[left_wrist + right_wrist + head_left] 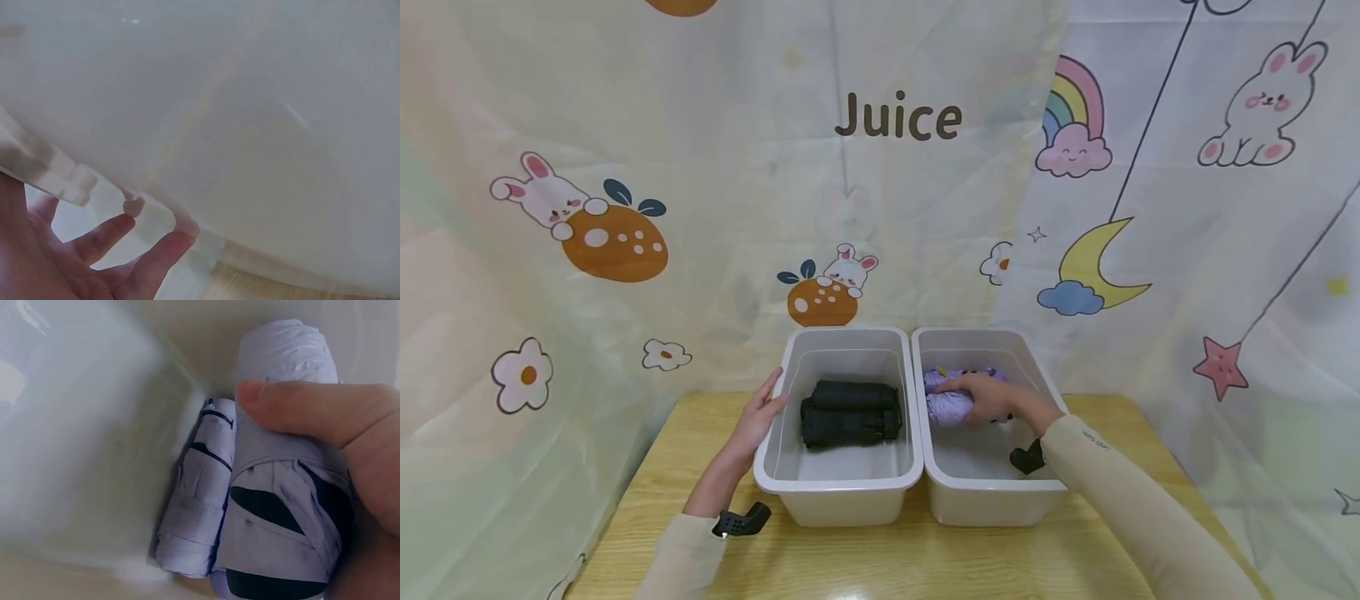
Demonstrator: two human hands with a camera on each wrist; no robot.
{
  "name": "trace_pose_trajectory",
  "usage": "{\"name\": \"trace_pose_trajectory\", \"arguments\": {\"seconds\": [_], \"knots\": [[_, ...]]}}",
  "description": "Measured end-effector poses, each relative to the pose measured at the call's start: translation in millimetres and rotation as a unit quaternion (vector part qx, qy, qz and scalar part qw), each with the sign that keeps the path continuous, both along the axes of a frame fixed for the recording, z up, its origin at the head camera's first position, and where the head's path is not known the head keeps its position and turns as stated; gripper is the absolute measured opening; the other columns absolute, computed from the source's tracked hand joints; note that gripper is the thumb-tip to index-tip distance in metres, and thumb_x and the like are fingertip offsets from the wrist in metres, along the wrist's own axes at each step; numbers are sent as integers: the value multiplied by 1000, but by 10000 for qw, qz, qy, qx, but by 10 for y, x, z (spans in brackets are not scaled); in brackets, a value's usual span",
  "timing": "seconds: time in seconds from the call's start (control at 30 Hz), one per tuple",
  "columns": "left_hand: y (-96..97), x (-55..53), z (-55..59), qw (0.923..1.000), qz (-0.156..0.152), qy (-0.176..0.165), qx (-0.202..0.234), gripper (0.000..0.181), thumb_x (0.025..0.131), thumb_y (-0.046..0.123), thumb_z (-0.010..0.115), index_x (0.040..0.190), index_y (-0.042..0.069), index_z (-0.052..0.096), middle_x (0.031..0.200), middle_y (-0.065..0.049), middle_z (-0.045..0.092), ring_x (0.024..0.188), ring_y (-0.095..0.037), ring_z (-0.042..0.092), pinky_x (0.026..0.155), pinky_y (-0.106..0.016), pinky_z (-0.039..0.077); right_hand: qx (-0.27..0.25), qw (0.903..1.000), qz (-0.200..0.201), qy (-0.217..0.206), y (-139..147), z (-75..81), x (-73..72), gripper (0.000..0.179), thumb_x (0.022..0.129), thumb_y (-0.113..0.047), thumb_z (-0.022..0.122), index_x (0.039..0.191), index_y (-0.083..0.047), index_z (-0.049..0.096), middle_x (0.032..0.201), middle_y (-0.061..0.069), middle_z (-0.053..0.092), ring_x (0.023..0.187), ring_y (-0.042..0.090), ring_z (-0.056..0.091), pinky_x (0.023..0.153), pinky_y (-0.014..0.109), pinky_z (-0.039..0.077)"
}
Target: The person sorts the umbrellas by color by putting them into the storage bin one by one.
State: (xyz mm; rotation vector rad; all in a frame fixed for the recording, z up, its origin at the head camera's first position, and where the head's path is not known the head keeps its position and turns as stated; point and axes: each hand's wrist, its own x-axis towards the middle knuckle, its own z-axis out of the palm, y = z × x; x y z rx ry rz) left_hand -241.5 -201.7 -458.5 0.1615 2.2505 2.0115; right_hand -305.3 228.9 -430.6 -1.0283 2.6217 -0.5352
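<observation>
Inside the right grey-white bin [985, 505], my right hand [988, 398] grips a lavender folded umbrella [269, 531] with dark patches; the thumb lies across its top in the right wrist view. A second, slimmer lavender folded umbrella [195, 506] lies alongside it against the bin wall. At the left side of the other bin [842, 486], my left hand [754, 423] touches the rim, its fingers spread and fairly straight. That left bin holds two black rolled bundles [850, 427], like folded umbrellas, lying side by side.
Both bins stand next to each other on a wooden table [850, 558]. Behind and around it hangs a pale curtain [737, 208] printed with rabbits, flowers and the word Juice. Each wrist carries a black device [742, 521].
</observation>
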Motion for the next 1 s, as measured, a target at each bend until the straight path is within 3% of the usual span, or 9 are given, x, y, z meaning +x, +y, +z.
{"name": "trace_pose_trajectory", "arguments": {"seconds": [0.23, 0.43, 0.7, 1.0], "knots": [[-21, 26, -5, 9999, 36, -89, -55, 62, 105, 32, 44, 158, 24, 14, 161, -9, 10, 138, -37, 27, 101, -55, 36, 236, 9996, -90, -108, -17, -55, -32, 71, 69, -10, 89, 134, -16, 61, 131, 11, 57, 110, 23, 52, 91, 43, 44], [-35, 35, -17, 9998, 136, -124, -52, 61, 105, 31, 46, 157, 25, 16, 160, -10, 14, 136, -38, 33, 98, -54, 40, 298, 9994, -11, -197, -30, -98, -81, 69, 67, -5, 87, 131, -15, 62, 132, 11, 56, 114, 24, 50, 93, 42, 43], [-49, 34, 21, 9998, 185, -62, -17, 61, 104, 33, 46, 157, 27, 17, 159, -11, 17, 133, -40, 36, 95, -53, 43, 410, 9979, -333, -387, -97, -115, -176, 71, 68, -6, 85, 133, -20, 61, 127, 8, 58, 97, 21, 49, 80, 35, 46], [-10, -2, 24, 9999, 94, -81, -66, 62, 104, 34, 46, 157, 26, 16, 160, -11, 17, 135, -40, 34, 97, -54, 41, 405, 9976, -446, -353, -91, -207, -224, 69, 70, -9, 87, 134, -17, 61, 126, 9, 60, 99, 22, 51, 82, 37, 46]]}}
